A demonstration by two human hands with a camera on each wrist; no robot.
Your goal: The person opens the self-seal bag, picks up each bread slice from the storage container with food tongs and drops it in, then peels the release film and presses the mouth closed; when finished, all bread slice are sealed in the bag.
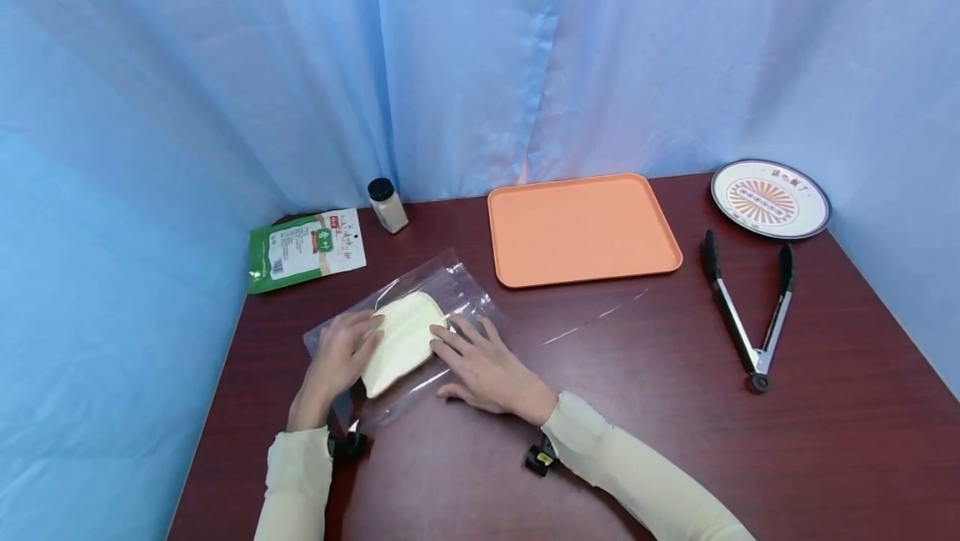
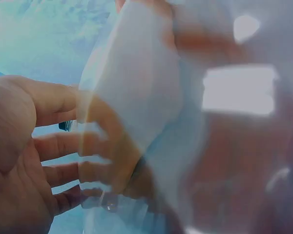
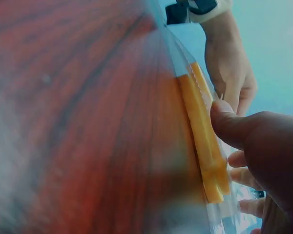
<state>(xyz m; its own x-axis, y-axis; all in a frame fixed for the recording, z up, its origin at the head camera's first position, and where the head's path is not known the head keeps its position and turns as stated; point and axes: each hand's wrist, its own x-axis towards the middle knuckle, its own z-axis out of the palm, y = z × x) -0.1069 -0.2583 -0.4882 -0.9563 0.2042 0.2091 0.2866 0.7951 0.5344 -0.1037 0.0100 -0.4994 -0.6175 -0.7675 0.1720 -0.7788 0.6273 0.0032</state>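
Note:
White sliced bread (image 1: 405, 337) lies in a clear plastic bag (image 1: 452, 278) on the table's left half. In the right wrist view, two stacked slices show their brown crust edges (image 3: 198, 131) through the plastic. My left hand (image 1: 341, 362) is at the left side, its fingertips touching the bread's edge through the bag. My right hand (image 1: 483, 366) rests at the opposite side, fingers spread across the bag and fingertips on the bread's right edge. Through glossy plastic in the left wrist view, the left fingers (image 2: 58, 146) look nearly straight and apart.
Behind the bag are a green-and-white packet (image 1: 307, 249) and a black-capped shaker jar (image 1: 388, 206). An orange tray (image 1: 585, 228) lies at the back middle. Metal tongs with black tips (image 1: 750, 324) are at the right, below a patterned plate (image 1: 806, 216). Blue curtains (image 1: 465, 66) border the table.

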